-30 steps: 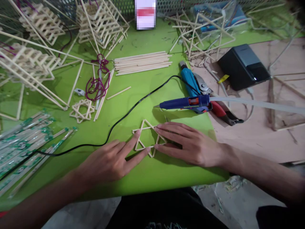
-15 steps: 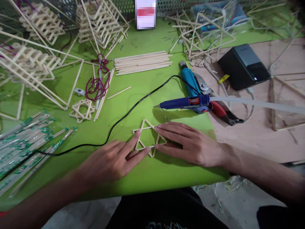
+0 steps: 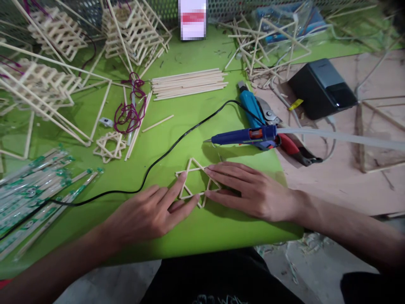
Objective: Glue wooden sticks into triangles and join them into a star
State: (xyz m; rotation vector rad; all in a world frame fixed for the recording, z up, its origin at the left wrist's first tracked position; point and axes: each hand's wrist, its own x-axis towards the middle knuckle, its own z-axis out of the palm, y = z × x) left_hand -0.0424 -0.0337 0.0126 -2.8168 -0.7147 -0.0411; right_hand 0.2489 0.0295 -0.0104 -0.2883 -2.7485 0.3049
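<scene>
A six-pointed star of thin wooden sticks [image 3: 190, 196] lies flat near the front edge of the green table. My left hand [image 3: 148, 213] rests on its left side, index finger and thumb stretched out onto the sticks, the other fingers partly curled. From the right, my right hand [image 3: 253, 190] lies palm down, fingers extended, fingertips touching the star's right side. Neither hand wraps around anything. Just behind the star is a blue glue gun [image 3: 243, 136], with a long translucent glue stick out of its back end. My fingers hide parts of the star's crossings.
A black cord [image 3: 177, 143] curves across the table. Loose sticks [image 3: 190, 84] lie behind, beside purple string [image 3: 128, 118] and a smaller star [image 3: 109, 147]. Wrapped chopsticks [image 3: 38, 194] cover the left. Stacked stick frames [image 3: 129, 38], red-handled shears [image 3: 291, 147] and a black box [image 3: 322, 88] stand around.
</scene>
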